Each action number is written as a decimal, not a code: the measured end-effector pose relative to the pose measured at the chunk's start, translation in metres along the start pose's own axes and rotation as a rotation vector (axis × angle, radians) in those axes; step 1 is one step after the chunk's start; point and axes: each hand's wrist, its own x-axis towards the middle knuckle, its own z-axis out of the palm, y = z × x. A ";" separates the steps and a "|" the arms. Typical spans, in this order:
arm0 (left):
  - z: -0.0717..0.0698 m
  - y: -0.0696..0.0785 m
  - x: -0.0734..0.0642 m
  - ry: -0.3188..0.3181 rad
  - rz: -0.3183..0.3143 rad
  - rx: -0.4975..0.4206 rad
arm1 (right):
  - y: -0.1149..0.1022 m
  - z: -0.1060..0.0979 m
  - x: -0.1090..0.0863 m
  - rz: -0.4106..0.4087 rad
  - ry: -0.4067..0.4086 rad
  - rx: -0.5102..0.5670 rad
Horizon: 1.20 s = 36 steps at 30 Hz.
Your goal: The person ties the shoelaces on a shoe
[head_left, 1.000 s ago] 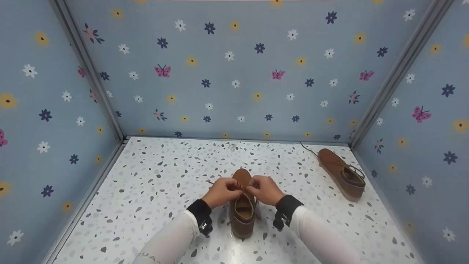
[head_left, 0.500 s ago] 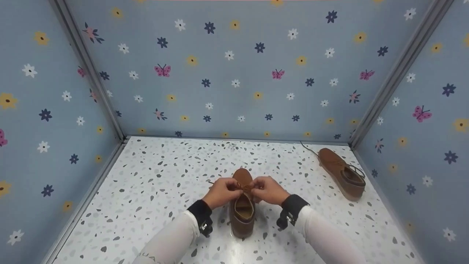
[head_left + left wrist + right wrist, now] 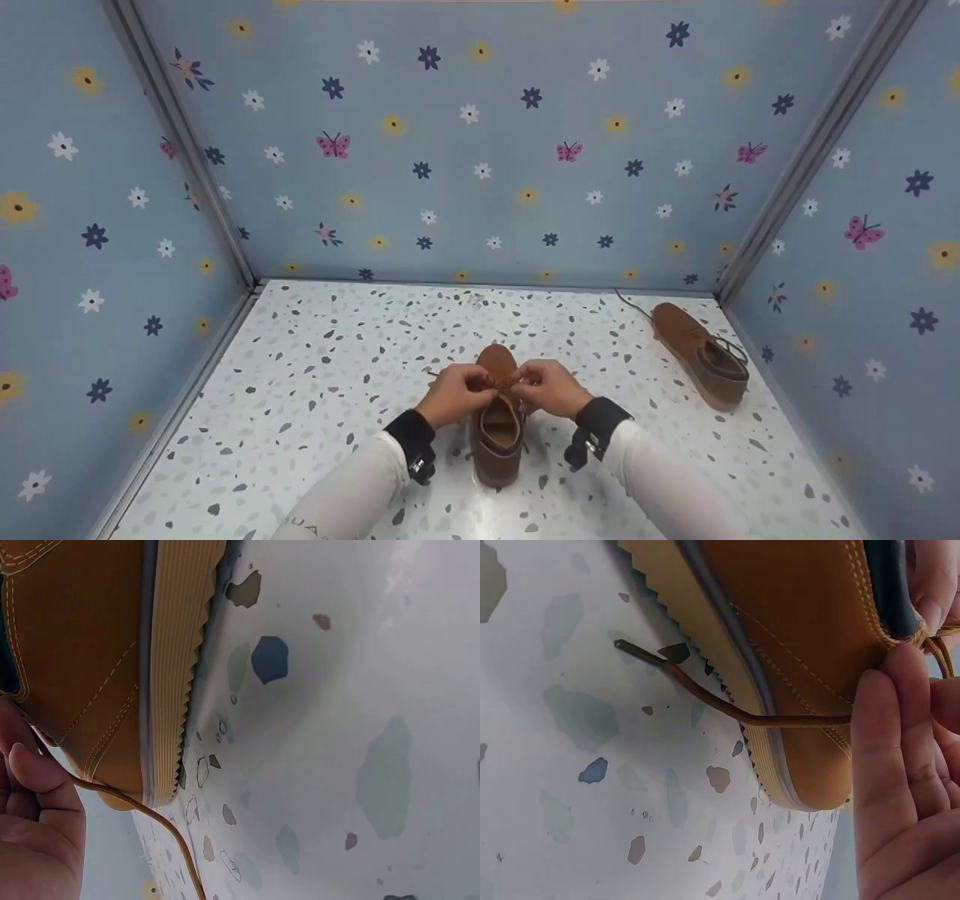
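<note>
The left hand [image 3: 453, 394] and right hand [image 3: 553, 388] pinched the lace [image 3: 795, 721] of shoe 1 [image 3: 496, 463], upright midway between the speckled surface's [image 3: 360, 337] side edges. Loops [image 3: 505, 381] appeared formed; tightening probably remained. Shoe 2 [image 3: 679, 330], near the far right corner, stood unheld, apparently untied.

The near shoe [image 3: 497, 461] is shared by all views: seen from above by head, closely from either side by wrist

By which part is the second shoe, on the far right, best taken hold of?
Probably by the heel, from the near side: the far-right shoe has its toe pointing away, and one lace end trails beyond it.
</note>
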 end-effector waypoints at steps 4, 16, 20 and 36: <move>0.000 0.003 -0.001 0.011 0.010 0.020 | -0.001 -0.001 0.001 0.032 -0.016 -0.007; 0.001 0.005 -0.001 0.018 0.090 0.127 | -0.006 -0.002 0.001 0.097 -0.024 0.099; 0.001 0.005 -0.002 0.021 0.087 0.139 | -0.005 -0.003 0.001 0.124 -0.027 0.154; -0.002 0.007 -0.003 0.033 0.142 0.210 | -0.002 -0.001 -0.001 0.047 0.030 0.059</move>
